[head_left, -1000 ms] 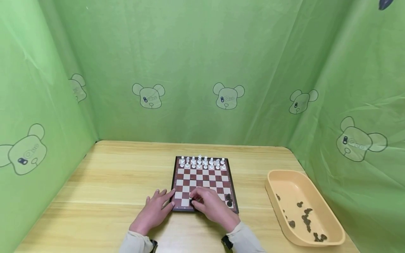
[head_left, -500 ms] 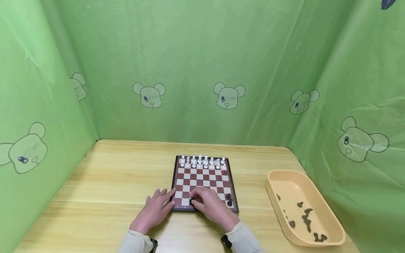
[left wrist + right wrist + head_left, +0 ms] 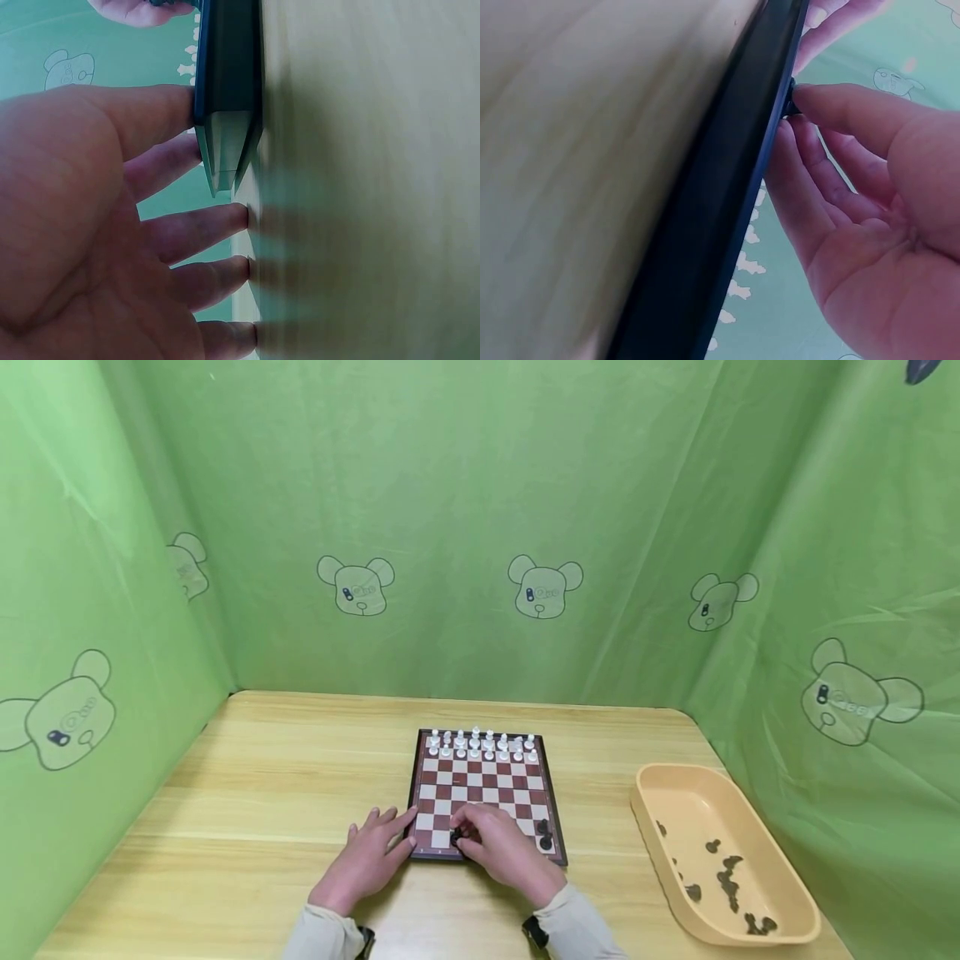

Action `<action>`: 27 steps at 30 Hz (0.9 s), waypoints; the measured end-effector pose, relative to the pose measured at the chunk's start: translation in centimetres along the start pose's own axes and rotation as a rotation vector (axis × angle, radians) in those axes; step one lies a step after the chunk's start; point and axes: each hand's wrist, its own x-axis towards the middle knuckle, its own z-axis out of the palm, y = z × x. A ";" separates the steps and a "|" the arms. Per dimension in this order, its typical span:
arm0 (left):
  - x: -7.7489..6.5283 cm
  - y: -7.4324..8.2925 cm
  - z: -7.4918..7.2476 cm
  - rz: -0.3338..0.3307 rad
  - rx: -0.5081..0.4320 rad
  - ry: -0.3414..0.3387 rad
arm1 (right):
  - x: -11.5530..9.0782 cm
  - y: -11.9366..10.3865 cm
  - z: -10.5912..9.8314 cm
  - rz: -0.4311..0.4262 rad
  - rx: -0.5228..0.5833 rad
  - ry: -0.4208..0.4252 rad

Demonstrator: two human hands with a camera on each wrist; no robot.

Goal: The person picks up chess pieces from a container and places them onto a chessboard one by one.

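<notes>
A red-and-white chessboard [image 3: 475, 794] lies on the table. My left hand [image 3: 362, 864] rests at its left side with fingers spread; in the left wrist view the thumb and index finger touch the board's edge, while the other fingertips meet the tabletop. Over the near row, my right hand [image 3: 501, 850] pinches a black chess piece [image 3: 455, 837] between thumb and fingers. That piece [image 3: 791, 100] shows at the board's surface in the right wrist view, mostly covered by the fingertips. Two rows of white chess pieces [image 3: 476, 743] stand along the far side.
Black chess pieces [image 3: 545, 842] stand at the board's near right corner. An orange tray [image 3: 648, 852] sits to the right with several black pieces [image 3: 727, 887] lying in it. Green curtains [image 3: 450, 652] surround the wooden table [image 3: 300, 760] at the back and sides.
Both hands keep nearly the same places. The right fingers have shifted very slightly, and a bit more of the black chess piece shows between them.
</notes>
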 end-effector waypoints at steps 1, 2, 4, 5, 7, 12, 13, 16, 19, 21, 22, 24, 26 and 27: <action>0.0 0.0 0.0 0.000 0.000 0.000 | 0.0 0.0 0.0 0.001 0.001 -0.003; 0.0 0.0 0.0 0.000 0.001 0.000 | 0.0 0.0 -0.1 0.002 0.003 -0.005; 0.0 0.0 0.0 0.000 0.001 0.000 | 0.0 0.0 -0.2 0.004 0.012 -0.015; 0.0 0.1 -0.1 0.001 0.002 0.000 | 0.0 0.1 -0.2 0.005 0.016 -0.021; 0.0 0.1 -0.1 0.000 0.001 -0.001 | -0.1 0.1 -0.3 0.013 0.023 -0.035; -0.1 0.1 -0.1 0.000 0.001 -0.001 | -0.5 0.1 -1.1 0.033 0.026 -0.029; -0.1 0.1 -0.1 0.000 0.002 -0.001 | -0.7 0.2 -1.3 0.035 0.026 -0.022; -0.1 0.1 0.0 0.002 0.005 0.000 | -1.1 0.5 -2.3 0.036 0.037 0.002; -0.1 0.0 0.0 0.006 0.008 0.002 | -1.5 0.8 -3.5 0.045 0.054 0.036; -0.1 0.0 0.0 0.008 0.009 0.003 | -1.9 1.0 -4.4 0.050 0.073 0.062; -0.1 0.0 0.0 0.009 0.009 0.003 | -2.1 1.1 -4.9 0.054 0.082 0.076; -0.1 0.0 0.0 0.009 0.008 0.002 | -2.5 1.2 -6.0 0.063 0.092 0.098; -0.1 0.1 0.0 0.009 0.007 0.002 | -3.0 1.4 -7.2 0.077 0.092 0.128; -0.1 0.1 0.0 0.010 0.007 0.002 | -3.2 1.5 -7.9 0.079 0.089 0.147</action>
